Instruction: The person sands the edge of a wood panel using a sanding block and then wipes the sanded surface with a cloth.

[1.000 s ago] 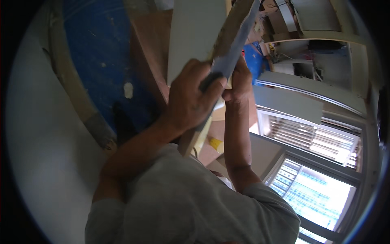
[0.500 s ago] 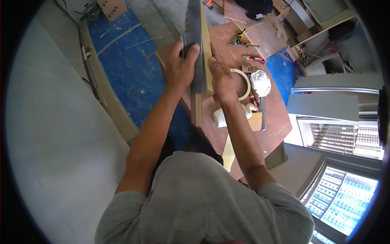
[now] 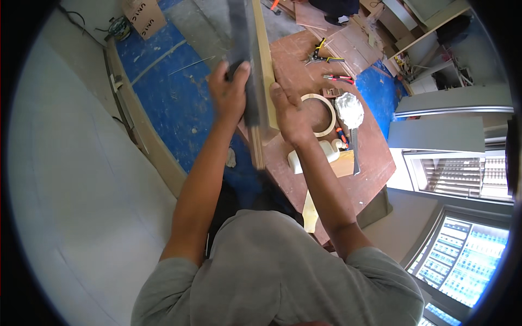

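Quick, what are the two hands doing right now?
Left hand: closed around the grey board.
Right hand: pressed against the pale wooden plank, fingers hidden, so its grip cannot be told.

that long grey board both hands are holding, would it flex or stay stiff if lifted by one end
The grey board probably stays stiff: it runs straight beyond the left hand and right hand. Long and thin, it may be awkward and tip if gripped at one end.
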`<control>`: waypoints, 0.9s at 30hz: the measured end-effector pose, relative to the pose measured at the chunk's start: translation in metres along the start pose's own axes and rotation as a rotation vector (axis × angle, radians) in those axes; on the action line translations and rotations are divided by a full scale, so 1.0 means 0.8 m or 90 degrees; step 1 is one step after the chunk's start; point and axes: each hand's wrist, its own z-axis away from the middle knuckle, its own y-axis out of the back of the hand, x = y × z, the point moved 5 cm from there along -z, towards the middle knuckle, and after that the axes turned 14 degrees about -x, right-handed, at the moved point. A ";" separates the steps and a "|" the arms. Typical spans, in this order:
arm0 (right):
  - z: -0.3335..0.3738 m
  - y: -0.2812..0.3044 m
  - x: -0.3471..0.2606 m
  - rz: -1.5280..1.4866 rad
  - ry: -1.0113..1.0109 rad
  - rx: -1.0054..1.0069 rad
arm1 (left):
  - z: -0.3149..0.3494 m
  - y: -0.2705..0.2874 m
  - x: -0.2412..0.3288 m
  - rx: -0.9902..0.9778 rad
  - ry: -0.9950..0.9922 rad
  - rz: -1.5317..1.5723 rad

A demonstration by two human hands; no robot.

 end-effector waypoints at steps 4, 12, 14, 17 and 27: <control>-0.005 0.000 -0.011 -0.023 0.016 -0.047 | 0.092 -0.016 0.058 -0.117 -0.051 -0.033; -0.011 0.007 -0.001 0.043 0.022 -0.061 | -0.064 -0.028 -0.032 -0.080 0.006 -0.020; -0.016 0.005 -0.014 0.093 0.045 -0.061 | -0.056 -0.010 -0.040 0.005 0.067 0.149; -0.033 0.012 0.005 0.143 0.184 0.018 | -0.030 -0.001 -0.055 0.007 0.109 0.342; -0.088 0.008 0.021 -0.092 -0.027 -0.036 | 0.053 0.006 -0.026 -0.108 0.133 0.387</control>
